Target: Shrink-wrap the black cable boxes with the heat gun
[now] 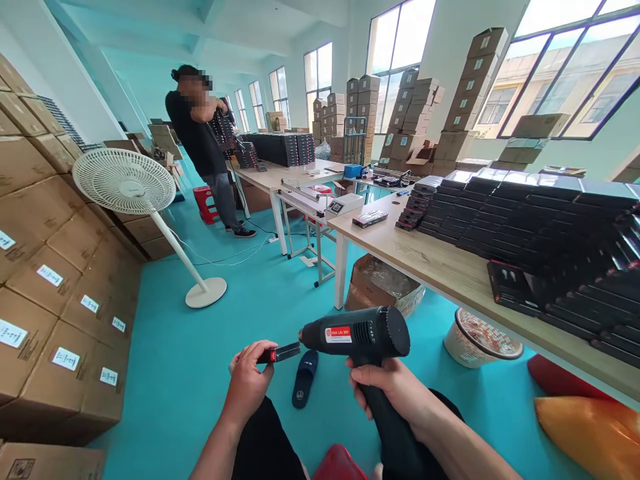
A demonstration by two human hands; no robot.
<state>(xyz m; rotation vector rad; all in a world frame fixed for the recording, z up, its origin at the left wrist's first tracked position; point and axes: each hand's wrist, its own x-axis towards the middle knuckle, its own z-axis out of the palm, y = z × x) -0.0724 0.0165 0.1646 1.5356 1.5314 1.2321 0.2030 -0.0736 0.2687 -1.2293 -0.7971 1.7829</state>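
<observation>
My right hand is wrapped round the handle of a black heat gun with a red and white label on its barrel. The gun's nozzle points left. My left hand grips one end of a thin black box with a red patch, seen nearly edge-on. The box's free end lies close in front of the nozzle; whether they touch I cannot tell. Part of the box is hidden by my fingers.
Many black boxes are stacked on the wooden table at right. Cartons line the left, beside a white fan. A bin and an open carton sit below the table. A person stands further back.
</observation>
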